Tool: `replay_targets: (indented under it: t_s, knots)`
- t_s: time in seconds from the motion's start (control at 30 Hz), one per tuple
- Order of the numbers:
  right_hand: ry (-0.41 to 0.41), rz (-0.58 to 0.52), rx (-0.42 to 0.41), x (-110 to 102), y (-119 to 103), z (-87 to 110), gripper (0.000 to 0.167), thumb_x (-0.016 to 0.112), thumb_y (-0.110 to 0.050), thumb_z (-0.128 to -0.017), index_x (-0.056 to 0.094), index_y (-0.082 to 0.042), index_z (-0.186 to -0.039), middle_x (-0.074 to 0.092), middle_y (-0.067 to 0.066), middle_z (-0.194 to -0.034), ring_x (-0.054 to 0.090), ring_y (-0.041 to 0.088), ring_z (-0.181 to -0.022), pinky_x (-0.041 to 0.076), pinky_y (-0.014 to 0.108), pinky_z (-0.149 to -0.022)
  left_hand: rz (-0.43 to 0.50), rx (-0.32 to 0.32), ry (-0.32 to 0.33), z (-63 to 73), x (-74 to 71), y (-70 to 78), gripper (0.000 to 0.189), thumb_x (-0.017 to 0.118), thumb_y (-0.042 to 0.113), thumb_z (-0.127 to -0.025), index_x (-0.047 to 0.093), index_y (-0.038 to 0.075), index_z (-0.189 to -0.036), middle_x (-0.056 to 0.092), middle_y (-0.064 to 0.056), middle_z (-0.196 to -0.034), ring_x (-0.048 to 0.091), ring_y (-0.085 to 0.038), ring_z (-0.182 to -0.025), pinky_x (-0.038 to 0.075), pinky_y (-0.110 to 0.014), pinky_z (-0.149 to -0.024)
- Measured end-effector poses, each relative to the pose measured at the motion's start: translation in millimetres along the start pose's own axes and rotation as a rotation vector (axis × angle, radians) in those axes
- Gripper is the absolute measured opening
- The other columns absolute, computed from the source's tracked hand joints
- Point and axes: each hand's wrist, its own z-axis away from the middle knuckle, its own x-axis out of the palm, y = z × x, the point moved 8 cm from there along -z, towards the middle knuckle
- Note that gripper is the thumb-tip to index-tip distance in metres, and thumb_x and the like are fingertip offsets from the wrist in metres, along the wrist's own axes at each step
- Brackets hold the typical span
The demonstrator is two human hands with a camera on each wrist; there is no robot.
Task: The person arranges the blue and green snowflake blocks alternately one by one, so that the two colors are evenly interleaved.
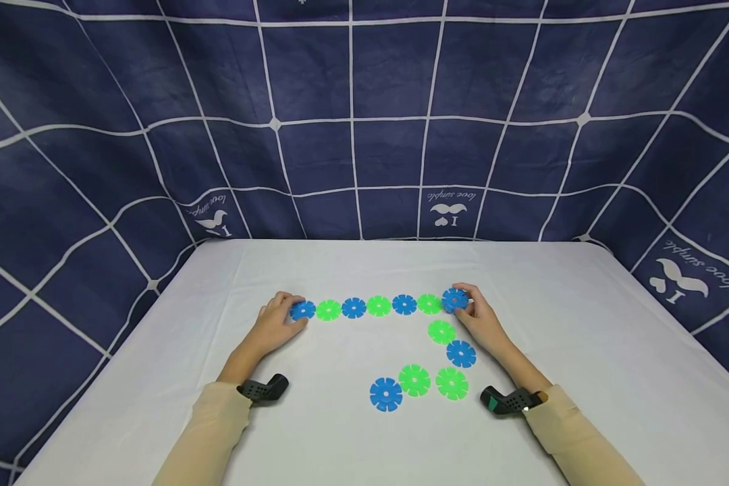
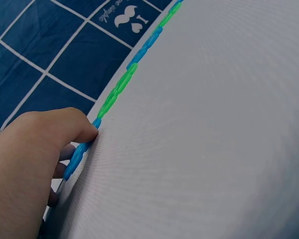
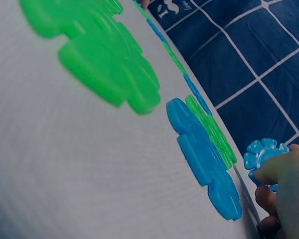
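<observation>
A row of flat, notched plastic snowflake discs, blue and green by turns, runs across the white table. My left hand (image 1: 276,320) is at its left end, thumb and fingers at opposite edges of the blue snowflake disc (image 1: 302,310), which lies on the cloth. In the left wrist view the thumb (image 2: 87,130) rests against that disc. At the row's right end my right hand (image 1: 478,317) pinches another blue snowflake disc (image 1: 455,300), beside the last green disc (image 1: 428,304). The right wrist view shows this held disc (image 3: 264,152) tilted up and partly hidden by the fingers.
Loose discs lie nearer me: a green one (image 1: 441,332) and a blue one (image 1: 461,354) below the right hand, then two green ones (image 1: 414,380) and a blue one (image 1: 385,394) further forward. Dark blue checked cloth (image 1: 395,155) hangs behind the white table (image 1: 340,445).
</observation>
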Motion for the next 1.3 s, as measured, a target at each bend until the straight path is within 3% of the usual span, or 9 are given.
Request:
replay_targets:
  t_s: [0.37,0.63,0.8,1.1,1.3]
  knots:
    - [0.026,0.108,-0.011,-1.8,3.4,-2.9,0.049,0.053,0.0,-0.085,0.038,-0.007,-0.132,0.045,0.019,-0.108,0.038,0.008,-0.058,0.034,0.022,-0.052,0.008,-0.013,-0.007,0.3,-0.3,-1.3,0.051,0.057,0.032,-0.083,0.048,0.008,-0.127,0.043,-0.016,-0.126,0.041,-0.032,-0.118,0.03,-0.049,-0.093]
    - [0.021,0.219,0.033,-2.0,8.8,-5.3,0.052,0.053,-0.007,-0.086,0.036,-0.001,-0.134,0.039,0.018,-0.108,0.04,0.018,-0.077,0.033,0.025,-0.066,0.003,-0.007,-0.002,0.4,-1.9,-0.7,0.051,0.057,0.032,-0.083,0.048,0.007,-0.127,0.043,-0.017,-0.125,0.041,-0.032,-0.118,0.03,-0.049,-0.094]
    - [0.012,0.27,0.038,-0.6,10.6,-4.7,0.052,0.055,-0.013,-0.087,0.038,0.003,-0.134,0.038,0.023,-0.117,0.042,0.025,-0.088,0.034,0.034,-0.075,0.006,0.0,0.0,1.1,-1.7,0.0,0.051,0.057,0.031,-0.083,0.048,0.007,-0.127,0.044,-0.017,-0.125,0.041,-0.033,-0.118,0.029,-0.049,-0.094]
    - [-0.014,0.381,0.011,1.3,8.7,-1.8,0.05,0.054,-0.021,-0.089,0.043,0.007,-0.13,0.039,0.026,-0.118,0.04,0.038,-0.109,0.035,0.051,-0.092,0.002,-0.013,-0.004,0.6,-0.3,0.0,0.051,0.057,0.031,-0.083,0.048,0.008,-0.128,0.043,-0.017,-0.126,0.041,-0.033,-0.119,0.029,-0.049,-0.094]
    - [0.003,0.343,0.027,0.1,9.0,-0.3,0.048,0.054,-0.02,-0.088,0.043,0.002,-0.13,0.037,0.026,-0.124,0.039,0.039,-0.114,0.034,0.053,-0.094,0.001,-0.013,-0.002,0.2,-0.3,1.0,0.051,0.057,0.031,-0.083,0.048,0.008,-0.127,0.043,-0.017,-0.126,0.041,-0.033,-0.118,0.029,-0.049,-0.094]
